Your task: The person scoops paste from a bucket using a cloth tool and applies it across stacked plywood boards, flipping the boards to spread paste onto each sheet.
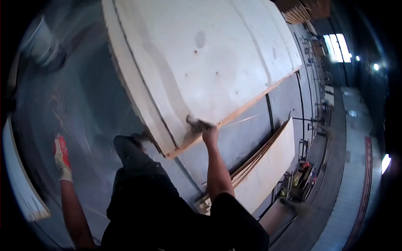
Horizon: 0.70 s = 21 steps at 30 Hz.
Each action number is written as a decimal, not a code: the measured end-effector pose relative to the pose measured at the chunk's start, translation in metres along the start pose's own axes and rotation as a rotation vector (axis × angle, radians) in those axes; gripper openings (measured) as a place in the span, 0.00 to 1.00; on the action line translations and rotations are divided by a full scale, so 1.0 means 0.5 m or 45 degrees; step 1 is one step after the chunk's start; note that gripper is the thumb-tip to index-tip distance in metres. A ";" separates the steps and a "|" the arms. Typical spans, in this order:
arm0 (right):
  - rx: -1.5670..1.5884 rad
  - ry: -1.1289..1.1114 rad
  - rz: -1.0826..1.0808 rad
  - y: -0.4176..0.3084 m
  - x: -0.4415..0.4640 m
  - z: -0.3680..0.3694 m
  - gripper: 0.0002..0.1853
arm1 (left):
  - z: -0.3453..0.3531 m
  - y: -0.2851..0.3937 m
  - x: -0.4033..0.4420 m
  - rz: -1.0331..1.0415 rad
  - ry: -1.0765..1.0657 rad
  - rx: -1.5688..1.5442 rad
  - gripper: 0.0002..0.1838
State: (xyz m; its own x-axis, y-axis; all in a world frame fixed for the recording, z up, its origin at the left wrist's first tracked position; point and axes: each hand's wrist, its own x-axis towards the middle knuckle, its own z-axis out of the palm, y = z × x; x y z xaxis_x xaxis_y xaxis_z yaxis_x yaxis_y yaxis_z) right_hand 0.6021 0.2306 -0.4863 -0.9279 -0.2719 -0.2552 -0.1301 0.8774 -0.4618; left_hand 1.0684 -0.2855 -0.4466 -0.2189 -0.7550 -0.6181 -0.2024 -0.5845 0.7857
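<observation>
A large pale wooden sheet (226, 54), stained with a grey-brown streak, lies on a stack whose edge runs toward me. My right hand (210, 134) is bare and closed round the handle of a dark, blurred tool (198, 124) at the sheet's near edge. The tool's head rests over the streak; its exact kind is hard to make out. On the far left, away from the sheet, my left hand (62, 151) wears a red and cream glove above the grey floor. Its fingers look stretched out, with nothing visible in them.
Thin boards (268, 167) lean in a stack to the right of my right arm. A pale bucket (42, 44) stands upper left, and another board (23, 175) lies at the left edge. Tools and metal items (303, 180) are piled at the right.
</observation>
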 end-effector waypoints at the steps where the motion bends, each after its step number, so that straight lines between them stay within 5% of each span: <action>1: 0.033 0.124 0.019 -0.045 -0.036 -0.007 0.12 | 0.043 0.069 0.059 0.029 -0.028 0.024 0.35; 7: 0.126 0.666 0.872 -0.321 0.035 0.128 0.16 | 0.111 0.253 0.476 0.064 -0.398 0.009 0.35; 11: 0.145 0.613 0.774 -0.546 0.234 0.230 0.15 | 0.152 0.373 0.718 -0.089 -0.305 0.284 0.35; 15: 1.577 -0.252 0.474 -0.908 0.483 0.332 0.18 | 0.097 0.464 0.819 -0.215 -0.001 0.255 0.35; 17: 1.538 -0.388 0.207 -1.058 0.554 0.391 0.15 | 0.056 0.448 0.810 -0.170 -0.011 0.147 0.33; 19: 1.613 -0.627 0.229 -1.487 0.588 0.329 0.13 | -0.018 0.541 0.869 -0.114 0.157 0.002 0.33; 21: 1.650 -0.856 -0.063 -1.798 0.629 0.392 0.12 | -0.143 0.608 0.951 -0.031 0.272 -0.238 0.28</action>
State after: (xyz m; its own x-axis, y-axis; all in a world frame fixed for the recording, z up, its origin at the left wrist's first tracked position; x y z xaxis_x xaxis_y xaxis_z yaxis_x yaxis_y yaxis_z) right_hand 0.4955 -0.7209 -0.3178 -0.5500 -0.7389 -0.3892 0.5801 -0.0028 -0.8145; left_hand 0.9714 -0.8433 -0.4998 -0.0056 -0.7738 -0.6333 -0.0214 -0.6331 0.7738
